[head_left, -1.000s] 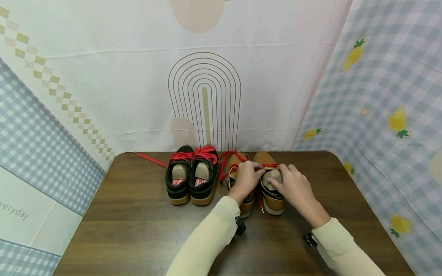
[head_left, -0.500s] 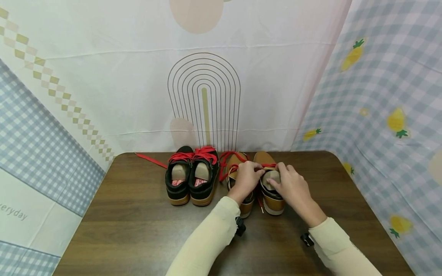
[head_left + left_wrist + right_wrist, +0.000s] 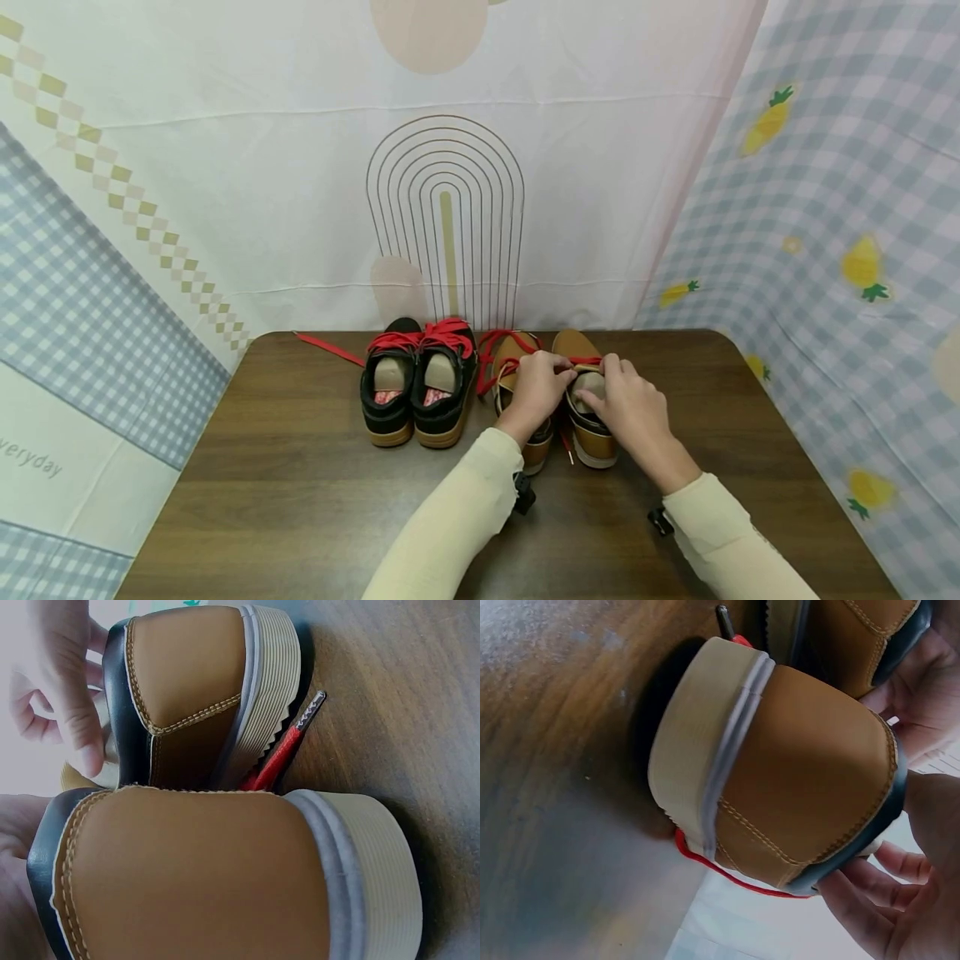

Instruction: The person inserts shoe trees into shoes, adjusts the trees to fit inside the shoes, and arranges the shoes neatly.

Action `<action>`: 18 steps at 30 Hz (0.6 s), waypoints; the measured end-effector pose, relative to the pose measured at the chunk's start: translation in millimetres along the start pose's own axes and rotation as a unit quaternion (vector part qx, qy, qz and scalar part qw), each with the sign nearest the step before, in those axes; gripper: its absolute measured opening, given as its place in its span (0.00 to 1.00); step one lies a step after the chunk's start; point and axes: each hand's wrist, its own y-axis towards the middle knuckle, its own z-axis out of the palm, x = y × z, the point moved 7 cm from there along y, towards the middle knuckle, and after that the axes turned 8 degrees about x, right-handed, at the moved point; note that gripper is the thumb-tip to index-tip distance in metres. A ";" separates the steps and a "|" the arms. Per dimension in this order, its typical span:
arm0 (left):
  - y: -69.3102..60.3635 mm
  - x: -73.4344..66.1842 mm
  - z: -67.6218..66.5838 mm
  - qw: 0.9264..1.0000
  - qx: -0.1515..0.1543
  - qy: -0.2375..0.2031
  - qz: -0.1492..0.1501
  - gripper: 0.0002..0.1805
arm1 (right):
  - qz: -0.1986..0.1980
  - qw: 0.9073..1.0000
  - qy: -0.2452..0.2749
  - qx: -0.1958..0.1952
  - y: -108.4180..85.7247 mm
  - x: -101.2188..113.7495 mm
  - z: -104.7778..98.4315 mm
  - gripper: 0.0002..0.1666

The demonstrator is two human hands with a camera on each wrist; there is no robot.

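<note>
Two tan shoes with red laces stand side by side at the back of the table. Across the left tan shoe lies my left hand. Its thumb and index fingertip come together at the inner edge of the right shoe, seemingly pinching the lace there. On the far side of that shoe, my right hand has its bent fingers near the lace's outer end. The thumb reaches over the opening, by the beige tongue. In the right wrist view, the collar of the right tan shoe hides what those fingertips touch.
A pair of black shoes with red laces stands to the left. One loose lace end trails left from them. Between the tan shoes a lace tip lies on the wooden table. Patterned cloth hangs behind.
My right hand and forearm have shifted slightly left, and the thumb sits a little further across the shoe opening. The left hand and the shoes look unchanged.
</note>
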 end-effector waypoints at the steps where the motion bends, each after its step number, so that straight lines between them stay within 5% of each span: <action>1: 0.1 -0.2 0.1 1.000 0.000 0.000 0.001 0.06 | 0.000 1.000 -0.001 -0.004 -0.4 -0.1 0.4 0.33; 12: 0.3 -1.0 -1.6 1.000 -0.003 0.005 0.003 0.06 | -0.039 0.998 -0.029 -0.042 -2.9 4.1 0.0 0.36; 18: 0.5 -0.7 -1.6 1.000 -0.005 0.010 0.000 0.06 | -0.037 0.999 -0.015 -0.006 -2.9 -1.1 -4.1 0.31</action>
